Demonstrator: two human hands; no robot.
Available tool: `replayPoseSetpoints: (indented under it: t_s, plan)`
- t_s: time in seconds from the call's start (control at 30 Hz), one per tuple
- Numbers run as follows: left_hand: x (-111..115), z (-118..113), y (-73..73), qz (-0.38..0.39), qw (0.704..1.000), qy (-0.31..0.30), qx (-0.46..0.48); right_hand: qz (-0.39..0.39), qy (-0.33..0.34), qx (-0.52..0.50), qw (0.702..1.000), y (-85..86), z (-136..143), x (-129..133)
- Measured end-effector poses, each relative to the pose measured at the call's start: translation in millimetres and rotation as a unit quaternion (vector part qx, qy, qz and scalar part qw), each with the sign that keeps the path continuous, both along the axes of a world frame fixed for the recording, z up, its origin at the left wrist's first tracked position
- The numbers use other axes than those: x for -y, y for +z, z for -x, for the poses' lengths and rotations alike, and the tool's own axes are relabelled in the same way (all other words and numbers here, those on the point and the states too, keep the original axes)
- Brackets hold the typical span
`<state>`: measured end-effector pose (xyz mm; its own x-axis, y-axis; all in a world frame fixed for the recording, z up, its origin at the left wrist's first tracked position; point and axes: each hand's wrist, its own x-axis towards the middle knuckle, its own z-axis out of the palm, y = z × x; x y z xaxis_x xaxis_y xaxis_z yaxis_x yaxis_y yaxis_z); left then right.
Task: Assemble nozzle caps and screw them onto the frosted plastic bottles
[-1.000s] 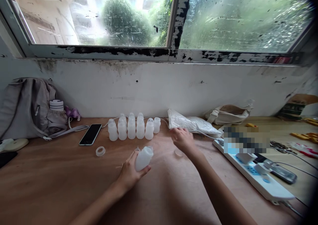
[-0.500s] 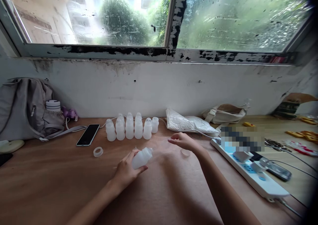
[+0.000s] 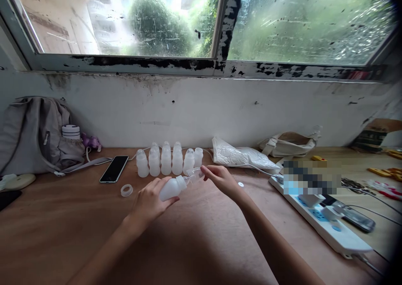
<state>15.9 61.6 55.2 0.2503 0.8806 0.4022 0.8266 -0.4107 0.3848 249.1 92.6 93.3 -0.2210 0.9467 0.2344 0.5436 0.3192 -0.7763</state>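
My left hand is wrapped round a frosted white bottle, which tilts with its neck up to the right. A clear cap is pinched between the thumb and fingers of my right hand, right at the bottle's mouth. Behind them several similar bottles stand upright in rows. A translucent ring lies on the table to the left of my left hand. A small white disc rests just right of my right hand.
A phone and a grey backpack are on the left. White plastic packaging and a beige bag lie near the wall. At the right are a power strip with plugs and cables, and yellow-handled tools.
My right hand has moved left to the bottle's mouth and now holds the clear cap, which lay on the table before. The bottle has shifted slightly left and tilts more.
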Motion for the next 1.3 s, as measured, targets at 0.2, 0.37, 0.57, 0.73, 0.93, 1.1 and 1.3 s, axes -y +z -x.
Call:
replayPoseSetpoints:
  t_s: [0.2, 0.37, 0.57, 0.73, 0.93, 1.1, 1.3]
  plan:
    - [3.0, 1.1, 8.1, -0.01, 1.0, -0.016, 0.017, 0.008, 0.011, -0.001, 1.0, 3.5, 8.7, 6.1]
    - [6.6, 0.3, 14.1, -0.013, 0.999, -0.032, 0.009, -0.02, 0.038, 0.02, 0.999, 1.6, 15.5, 9.7]
    - [9.8, 2.1, 20.8, 0.005, 0.998, -0.064, 0.013, 0.013, 0.078, -0.017, 0.997, 2.8, 15.3, 15.2]
    - [14.5, 2.4, 25.7, 0.011, 0.993, -0.117, 0.013, -0.039, 0.077, -0.031, 0.996, -7.0, 27.4, 21.5]
    - [28.4, 4.1, 38.2, -0.049, 0.988, -0.146, -0.004, -0.152, 0.025, -0.044, 0.987, -10.1, 40.3, 41.6]
    - [40.5, 5.2, 50.4, -0.047, 0.986, -0.157, -0.013, -0.143, -0.022, -0.113, 0.983, -9.3, 48.8, 58.6]
    - [34.0, -2.1, 42.7, -0.035, 0.985, -0.171, 0.002, -0.108, -0.041, -0.158, 0.981, -15.8, 52.0, 52.3]
